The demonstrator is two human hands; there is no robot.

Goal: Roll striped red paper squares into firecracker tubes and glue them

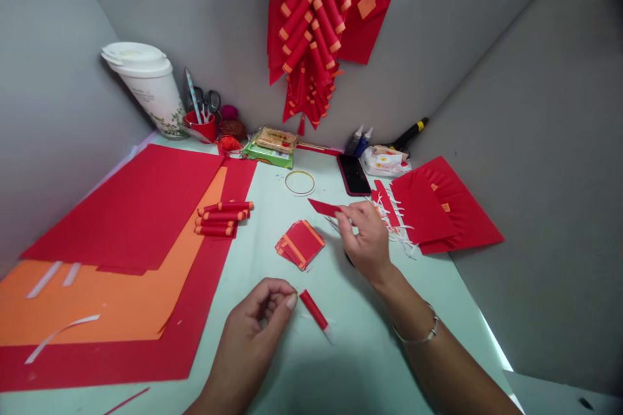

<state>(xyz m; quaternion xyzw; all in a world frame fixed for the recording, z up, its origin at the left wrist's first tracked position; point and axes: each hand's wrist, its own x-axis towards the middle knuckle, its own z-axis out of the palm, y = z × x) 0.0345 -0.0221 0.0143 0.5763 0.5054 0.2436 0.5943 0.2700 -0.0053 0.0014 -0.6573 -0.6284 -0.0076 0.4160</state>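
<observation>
My right hand (366, 237) pinches a small red paper piece (323, 207) by its right end, raised over the table. Low in the middle, my left hand (263, 324) has thumb and index finger pressed together at something too small to make out. Just right of those fingertips lies a red tube with a whitish tip (315, 311). Between the hands and farther back is a pile of red cards with orange edges (302, 243). Several rolled red tubes with orange ends (224, 216) lie in a stack to the left.
Large red sheets (131, 207) and an orange sheet (97, 311) cover the left side. A phone (354, 175), a ring (300, 182) and snack packets (275, 141) are at the back. Red paper with white strips (423, 207) lies right. A red firecracker decoration (316, 19) hangs on the wall.
</observation>
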